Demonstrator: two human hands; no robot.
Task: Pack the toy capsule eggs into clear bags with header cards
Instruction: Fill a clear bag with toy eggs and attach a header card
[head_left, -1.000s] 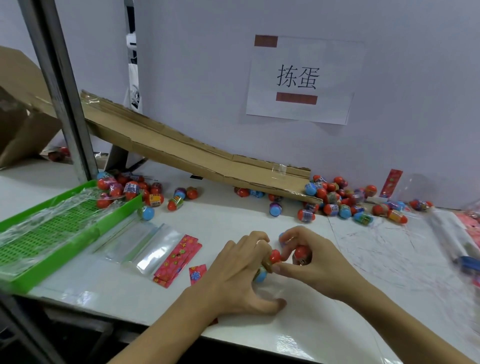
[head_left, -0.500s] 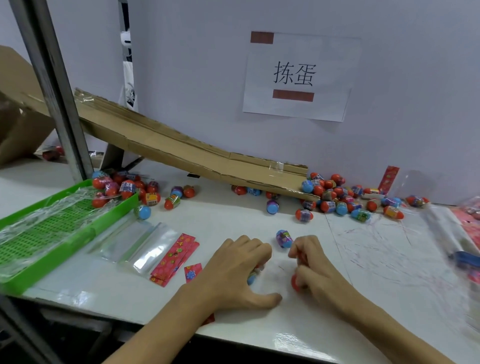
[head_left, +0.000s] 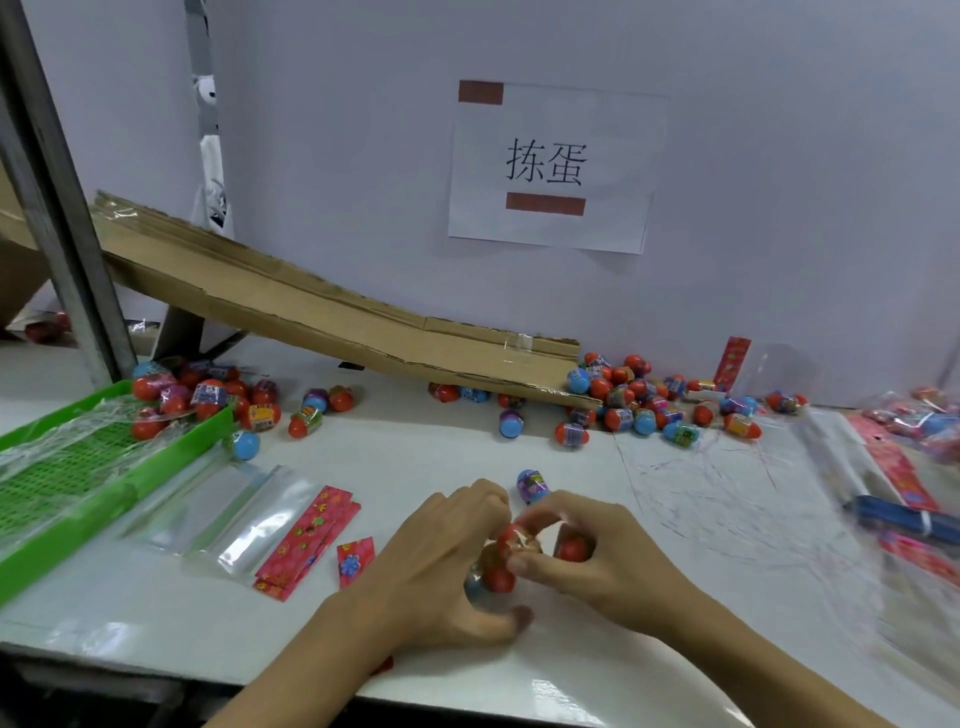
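Gripping capsule eggs (head_left: 511, 543), axes unclear, both hands (head_left: 447, 561).

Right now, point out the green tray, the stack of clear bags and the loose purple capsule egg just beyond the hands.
green tray (head_left: 171, 449), head view, on its near right rim.
clear bags (head_left: 244, 519), head view, middle of the stack.
purple capsule egg (head_left: 533, 486), head view, on its printed band.

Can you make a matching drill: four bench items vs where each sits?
Items:
1 green tray
2 clear bags
3 header cards
4 purple egg

Places:
A just beyond the hands
B far left edge of the table
C right of the clear bags
D between tray and header cards

Pairs: 1-B, 2-D, 3-C, 4-A
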